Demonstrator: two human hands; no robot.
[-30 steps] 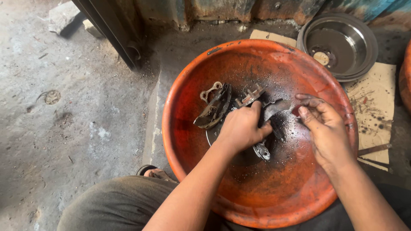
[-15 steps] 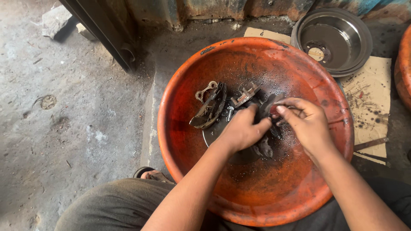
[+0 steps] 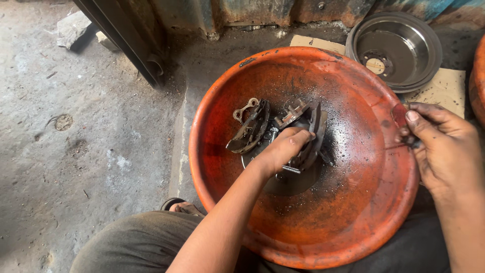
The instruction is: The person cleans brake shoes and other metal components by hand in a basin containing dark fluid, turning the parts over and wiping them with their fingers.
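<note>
A wide orange basin (image 3: 353,212), greasy and wet inside, sits in front of my knees. In its middle my left hand (image 3: 280,150) grips a dark curved brake shoe (image 3: 314,132) and holds it on edge over a round metal plate (image 3: 293,183). More brake shoes (image 3: 250,129) and a small bracket (image 3: 246,108) lie just left of it. My right hand (image 3: 444,146) is over the basin's right rim, fingers pinched on a small red thing (image 3: 400,115).
A grey metal brake drum (image 3: 395,48) rests on stained cardboard (image 3: 447,86) at the upper right. Another orange basin's edge (image 3: 479,81) shows at the far right. A dark steel post (image 3: 124,43) leans at the upper left over the dirty concrete floor (image 3: 76,151).
My right hand has pulled away from the brake shoe to the basin's right rim. My left hand has tipped the shoe up on edge.
</note>
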